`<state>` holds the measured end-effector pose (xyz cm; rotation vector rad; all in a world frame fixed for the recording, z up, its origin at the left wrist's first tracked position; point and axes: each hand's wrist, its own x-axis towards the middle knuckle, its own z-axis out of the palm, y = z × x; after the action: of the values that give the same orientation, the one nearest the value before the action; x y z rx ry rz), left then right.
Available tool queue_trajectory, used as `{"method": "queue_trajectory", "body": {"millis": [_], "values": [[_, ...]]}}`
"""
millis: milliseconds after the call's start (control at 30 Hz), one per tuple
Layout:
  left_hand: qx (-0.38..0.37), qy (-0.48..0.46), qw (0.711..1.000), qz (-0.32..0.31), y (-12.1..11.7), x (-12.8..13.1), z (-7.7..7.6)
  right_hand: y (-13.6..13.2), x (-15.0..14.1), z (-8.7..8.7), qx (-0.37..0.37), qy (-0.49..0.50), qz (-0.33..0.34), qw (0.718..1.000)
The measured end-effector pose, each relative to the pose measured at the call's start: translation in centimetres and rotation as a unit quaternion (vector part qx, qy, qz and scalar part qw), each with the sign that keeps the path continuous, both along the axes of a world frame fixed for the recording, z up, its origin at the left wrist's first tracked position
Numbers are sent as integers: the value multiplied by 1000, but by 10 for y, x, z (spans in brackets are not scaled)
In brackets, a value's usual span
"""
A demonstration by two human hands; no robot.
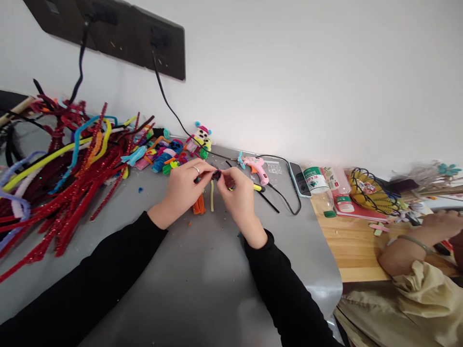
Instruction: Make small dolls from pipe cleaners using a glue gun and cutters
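Over the grey table, my left hand (188, 185) and my right hand (237, 195) meet fingertip to fingertip. Both pinch a small dark piece (216, 175) with a hint of red; its exact kind is too small to make out. A ring sits on a left finger. Just below the fingers lie an orange pipe cleaner bundle (198, 206) and a pale yellow pipe cleaner (212, 196). A pink hot glue gun (258, 168) rests beyond my right hand, near a black stick (269, 200). Several finished pipe cleaner figures (200, 137) stand against the wall.
A large heap of red pipe cleaners (75, 193) spreads on the left. Cords hang from a black socket strip (144, 43). At right are a phone (299, 179), a plastic bottle (320, 185), a yellow wire basket (372, 190) and another person's arm (408, 250) over a wooden table.
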<state>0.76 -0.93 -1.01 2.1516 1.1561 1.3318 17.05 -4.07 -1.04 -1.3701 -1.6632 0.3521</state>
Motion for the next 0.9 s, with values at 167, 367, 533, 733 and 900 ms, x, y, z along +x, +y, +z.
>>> {"method": "queue_trajectory", "body": {"millis": [167, 367, 533, 733, 900], "values": [[-121, -106, 987, -3, 2, -2, 1, 1, 0, 0, 27, 3, 37, 999], [-60, -75, 995, -5, 0, 0, 0, 1, 2, -4, 20, -33, 41, 998], [5, -13, 1000, 16, -2, 1, 0, 2, 3, -5, 19, -68, 32, 997], [29, 30, 999, 26, -3, 1, 0, -1, -1, 0, 30, -56, 25, 998], [37, 18, 999, 15, -3, 1, 1, -1, -1, -1, 44, -44, 29, 998]]}}
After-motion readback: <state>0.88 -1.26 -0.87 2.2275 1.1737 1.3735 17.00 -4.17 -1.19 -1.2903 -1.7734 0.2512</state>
